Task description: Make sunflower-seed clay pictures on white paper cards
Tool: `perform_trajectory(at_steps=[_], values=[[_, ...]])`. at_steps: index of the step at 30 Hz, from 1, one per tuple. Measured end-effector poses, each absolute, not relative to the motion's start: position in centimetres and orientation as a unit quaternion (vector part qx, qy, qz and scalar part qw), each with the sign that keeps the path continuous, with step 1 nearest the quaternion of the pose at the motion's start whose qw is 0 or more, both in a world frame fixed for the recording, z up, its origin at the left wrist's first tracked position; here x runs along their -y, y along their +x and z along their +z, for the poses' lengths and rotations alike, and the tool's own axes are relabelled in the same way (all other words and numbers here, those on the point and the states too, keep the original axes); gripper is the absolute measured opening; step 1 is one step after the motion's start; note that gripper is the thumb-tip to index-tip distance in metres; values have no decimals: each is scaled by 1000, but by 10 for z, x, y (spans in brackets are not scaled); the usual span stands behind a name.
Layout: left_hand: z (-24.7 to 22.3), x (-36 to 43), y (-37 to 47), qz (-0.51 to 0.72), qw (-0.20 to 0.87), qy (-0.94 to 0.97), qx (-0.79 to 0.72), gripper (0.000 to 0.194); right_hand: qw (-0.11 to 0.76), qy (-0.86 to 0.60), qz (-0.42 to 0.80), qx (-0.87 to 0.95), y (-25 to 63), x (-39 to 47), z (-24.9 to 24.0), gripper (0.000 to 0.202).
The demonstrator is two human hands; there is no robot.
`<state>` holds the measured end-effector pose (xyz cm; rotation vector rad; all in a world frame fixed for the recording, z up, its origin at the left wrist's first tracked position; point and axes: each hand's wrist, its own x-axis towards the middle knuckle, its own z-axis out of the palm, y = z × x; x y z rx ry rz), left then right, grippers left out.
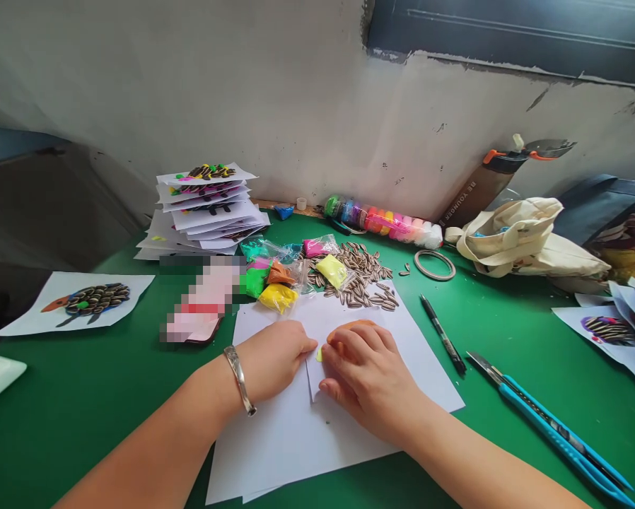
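Observation:
My left hand (278, 357), with a silver bangle at its wrist, is closed at the left edge of a small white paper sheet (316, 385), thumb and fingers together on it. Over that sheet rests my right hand (368, 367), fingers bent and somewhat apart, thumb low on the paper. Beneath its fingertips lies a flat orange piece of modelling clay (360, 324), mostly covered by the hand. A bit of yellow clay (319, 354) shows between both hands. Larger white paper sheets (290, 452) lie underneath. Several bags of coloured clay (278, 297) and loose sunflower seeds (363, 272) are just beyond.
A pen (443, 334) and a blue utility knife (551, 428), blade out, lie at the right. Behind are a tape ring (435, 265), clay tubs (384, 222), a cloth bag (529, 240) and a bottle (479, 184). Left stand stacked seed pictures (206, 212) and a bird picture (92, 302).

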<state>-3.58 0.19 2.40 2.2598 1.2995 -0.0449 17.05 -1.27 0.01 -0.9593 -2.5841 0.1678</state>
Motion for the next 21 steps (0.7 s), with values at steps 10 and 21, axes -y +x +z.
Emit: perform_trajectory(at_steps=[10, 21], values=[[26, -1, -33, -17, 264, 836, -481, 29, 205, -333, 48, 919, 177, 14, 3, 27], [29, 0, -31, -28, 261, 837, -481, 28, 226, -357, 90, 902, 184, 7, 11, 19]])
